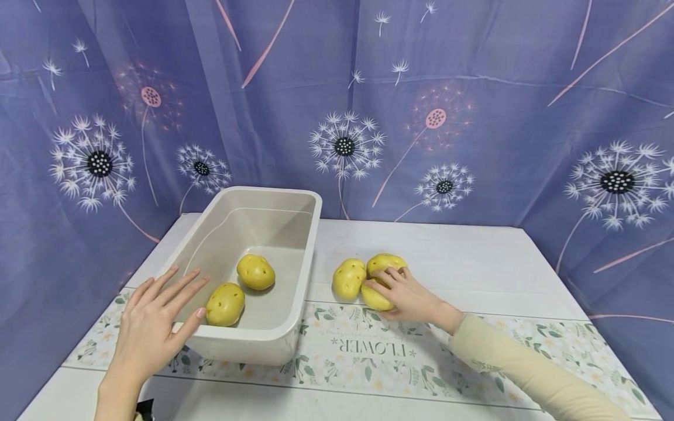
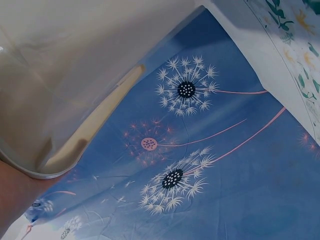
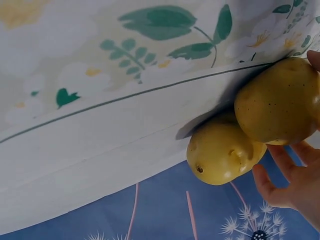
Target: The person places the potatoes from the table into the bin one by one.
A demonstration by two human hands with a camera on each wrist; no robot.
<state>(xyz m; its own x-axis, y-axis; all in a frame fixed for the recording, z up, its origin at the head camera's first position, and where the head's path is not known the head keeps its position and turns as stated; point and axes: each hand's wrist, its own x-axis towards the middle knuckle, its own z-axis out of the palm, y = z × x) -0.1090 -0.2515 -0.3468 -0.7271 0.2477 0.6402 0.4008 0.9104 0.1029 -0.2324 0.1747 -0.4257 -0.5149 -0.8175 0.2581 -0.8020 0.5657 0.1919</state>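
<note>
My left hand [image 1: 150,324] lies with straight, spread fingers over the near left corner of a light grey plastic bin [image 1: 312,251]. In the left wrist view, part of that hand [image 2: 17,195] shows beside the bin's rim [image 2: 47,175]. Inside the bin are two yellow potatoes, one farther back [image 1: 255,272] and one near the front wall [image 1: 225,304]. Right of the bin, my right hand [image 1: 408,297] holds a potato [image 1: 376,297], its thumb and fingers on opposite sides. Two more potatoes sit close by, one on the left [image 1: 348,279] and one behind [image 1: 386,262].
The white table [image 1: 447,251] carries a floral printed strip [image 1: 368,356] with lettering. A purple-blue dandelion curtain [image 1: 284,128] hangs behind the table and along both sides. A small dark object [image 1: 145,409] shows by my left wrist.
</note>
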